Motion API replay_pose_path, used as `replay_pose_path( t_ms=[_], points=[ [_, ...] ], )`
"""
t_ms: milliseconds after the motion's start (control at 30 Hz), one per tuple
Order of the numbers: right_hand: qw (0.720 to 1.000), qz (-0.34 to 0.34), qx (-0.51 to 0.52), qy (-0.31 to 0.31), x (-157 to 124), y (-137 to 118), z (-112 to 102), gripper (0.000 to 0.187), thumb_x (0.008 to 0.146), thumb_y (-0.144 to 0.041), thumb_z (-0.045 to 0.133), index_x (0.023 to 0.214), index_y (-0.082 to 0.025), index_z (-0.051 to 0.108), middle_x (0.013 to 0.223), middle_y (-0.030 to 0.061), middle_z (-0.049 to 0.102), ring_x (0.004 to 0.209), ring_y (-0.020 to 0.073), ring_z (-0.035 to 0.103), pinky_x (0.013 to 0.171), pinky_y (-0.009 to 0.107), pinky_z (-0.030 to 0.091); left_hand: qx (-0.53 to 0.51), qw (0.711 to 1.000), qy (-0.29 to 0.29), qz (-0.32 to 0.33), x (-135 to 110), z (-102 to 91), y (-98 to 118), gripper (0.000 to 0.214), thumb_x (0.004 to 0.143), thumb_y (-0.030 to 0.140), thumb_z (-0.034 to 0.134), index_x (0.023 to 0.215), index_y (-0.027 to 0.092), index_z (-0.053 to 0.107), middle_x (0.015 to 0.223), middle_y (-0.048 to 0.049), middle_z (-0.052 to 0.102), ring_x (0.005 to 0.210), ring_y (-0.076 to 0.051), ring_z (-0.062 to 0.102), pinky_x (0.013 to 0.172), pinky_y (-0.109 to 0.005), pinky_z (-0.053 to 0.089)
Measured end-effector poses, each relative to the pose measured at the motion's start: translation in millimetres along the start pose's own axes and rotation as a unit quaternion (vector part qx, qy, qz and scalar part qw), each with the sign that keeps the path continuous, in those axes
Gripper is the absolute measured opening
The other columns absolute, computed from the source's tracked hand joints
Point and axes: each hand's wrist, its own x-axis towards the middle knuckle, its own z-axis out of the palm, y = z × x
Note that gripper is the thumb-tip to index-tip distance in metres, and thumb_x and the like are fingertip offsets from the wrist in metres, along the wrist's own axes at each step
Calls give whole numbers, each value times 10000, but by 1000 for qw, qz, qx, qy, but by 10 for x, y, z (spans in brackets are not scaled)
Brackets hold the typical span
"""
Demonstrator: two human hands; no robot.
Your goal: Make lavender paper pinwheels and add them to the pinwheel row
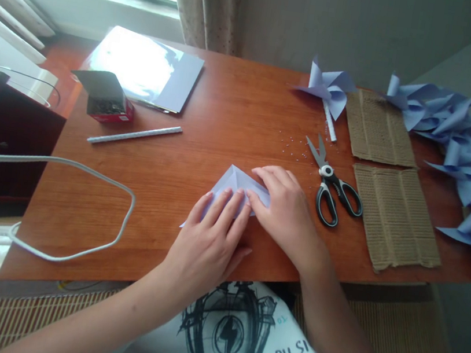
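A folded sheet of pale blue paper point(231, 183) lies on the wooden table point(186, 152) near its front edge. My left hand point(209, 237) rests flat on the paper's near side, fingers stretched out and together. My right hand point(286, 207) presses on the paper's right part with fingers extended along a fold. Neither hand lifts the paper. Black-handled scissors point(331, 184) lie just right of my right hand.
Two corrugated cardboard pieces point(394, 216) lie right of the scissors. A paper pinwheel on a stick point(329, 90) and a heap of blue pinwheels point(462, 150) sit at the back right. A white stick point(135, 134), a red box point(108, 103), a paper stack point(145, 67) and a white cable point(81, 213) are left.
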Motion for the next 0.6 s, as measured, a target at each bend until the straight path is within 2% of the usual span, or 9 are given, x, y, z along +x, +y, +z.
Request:
replay_pose_path(
  t_ms=[133,300,467,600],
  points=[
    [999,0,-33,-41,199,-99,-13,292,935,-223,605,1214,-157,660,1150,153,700,1098,317,627,972,460,506,-7,1000,0,-4,0,17,2,643,1009,452,451,1517,57,443,1630,-202,355,1503,-404,341,1206,-598,288],
    [995,15,-52,-79,372,-146,1,219,927,-225,605,1118,-157,687,1049,132,720,986,283,649,893,411,505,-16,1000,5,-9,10,36,-13,643,1000,477,465,1483,53,487,1609,-222,387,1494,-419,351,1204,-615,286],
    [995,35,-15,-93,456,-114,22,162,904,-230,628,1044,-181,692,982,86,731,899,231,657,808,352,489,-14,1000,6,-7,15,46,-24,693,999,505,458,1508,35,445,1614,-225,377,1503,-426,327,1212,-621,267],
    [994,19,20,-102,475,-79,-5,81,889,-212,645,876,-183,720,899,61,713,814,191,643,743,313,467,-26,1000,15,-5,3,28,-20,674,993,475,489,1512,48,440,1611,-228,382,1494,-426,344,1202,-623,285]
  ],
)
